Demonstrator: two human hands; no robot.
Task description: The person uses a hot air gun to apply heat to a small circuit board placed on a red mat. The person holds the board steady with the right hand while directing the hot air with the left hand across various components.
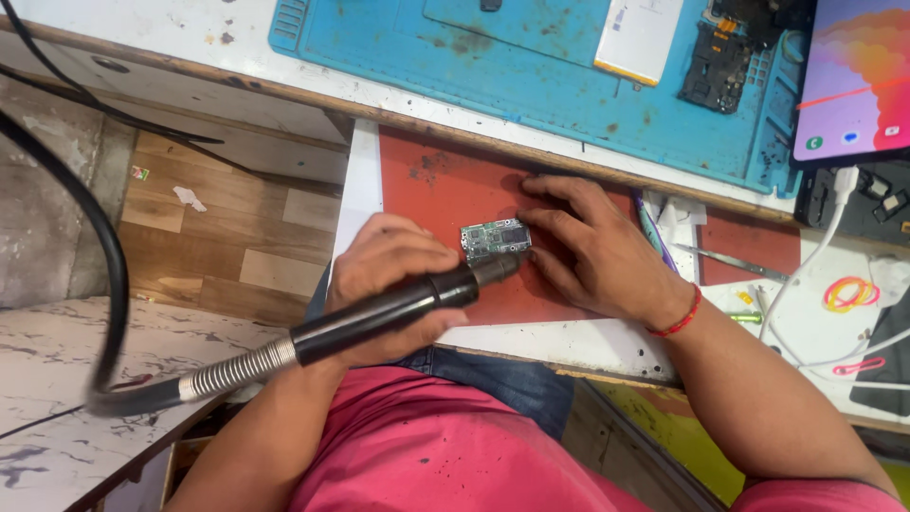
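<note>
A small green circuit board point(495, 237) lies on a red mat point(445, 190) at the desk's near edge. My left hand point(384, 275) grips a black hot-air wand point(379, 313) with a metal spring collar and a thick black hose; its nozzle tip sits just below the board. My right hand point(592, 246) rests flat on the mat, fingertips touching the board's right edge. A red thread band circles my right wrist.
A blue work mat point(531, 66) behind holds a white battery point(637, 38) and a dark phone frame point(720, 57). A lit phone point(853, 76) stands at the right with a white cable point(806, 275). Tweezers point(730, 261), rubber bands point(850, 292) and a pen lie right of my hand.
</note>
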